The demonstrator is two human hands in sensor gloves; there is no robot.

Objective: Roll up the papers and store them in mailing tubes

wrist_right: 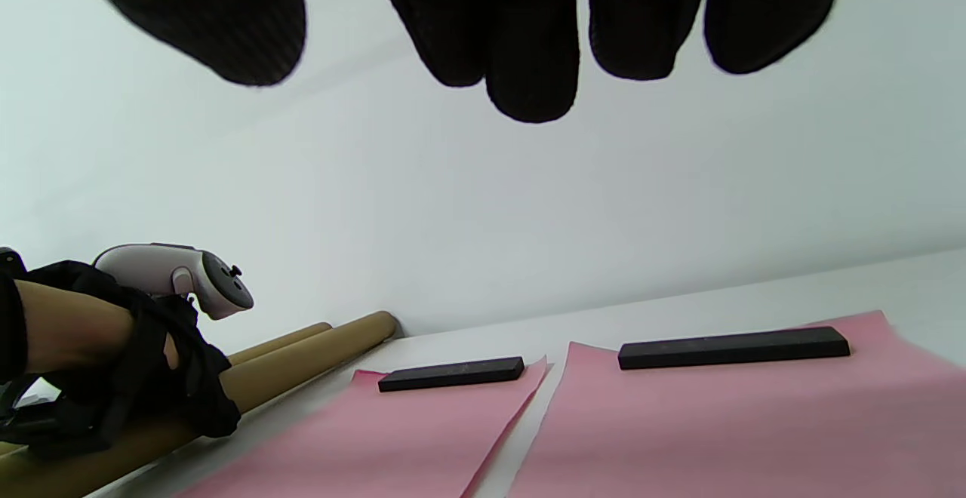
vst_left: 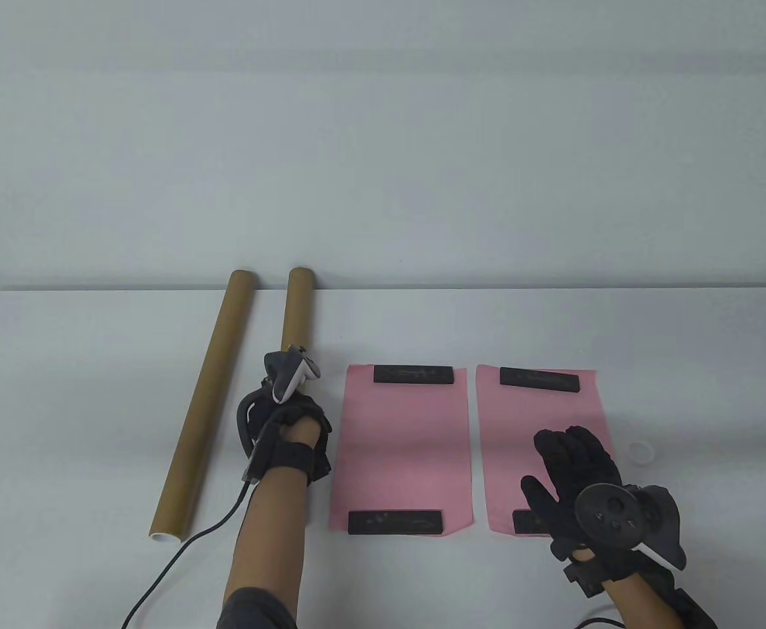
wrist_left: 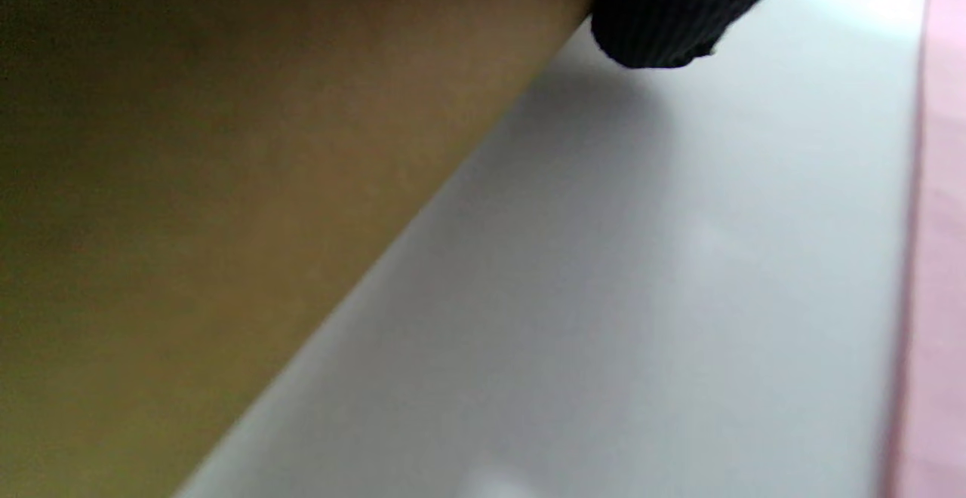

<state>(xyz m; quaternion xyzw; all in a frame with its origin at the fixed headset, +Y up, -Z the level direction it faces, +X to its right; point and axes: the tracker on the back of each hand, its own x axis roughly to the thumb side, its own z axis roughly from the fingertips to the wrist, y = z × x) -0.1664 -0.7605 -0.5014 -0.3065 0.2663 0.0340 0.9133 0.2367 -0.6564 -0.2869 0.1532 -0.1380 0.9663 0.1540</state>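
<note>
Table view shows two pink papers (vst_left: 403,445) lying flat side by side on the surface (vst_left: 94,406), each pinned by dark bars (vst_left: 413,375), with two tubes (vst_left: 206,400) to their left. The left hand (vst_left: 284,426) curls round the nearer tube (vst_left: 299,304); the right hand (vst_left: 576,472) hovers spread over the right paper (vst_left: 540,419). Judged best: clear the bars first, then roll tightly.

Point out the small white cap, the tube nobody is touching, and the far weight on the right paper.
White cap (vst_left: 640,452), table view, its top.
Left tube (vst_left: 209,393), table view, mid-length.
Far weight (vst_left: 540,379), table view, its middle.
</note>
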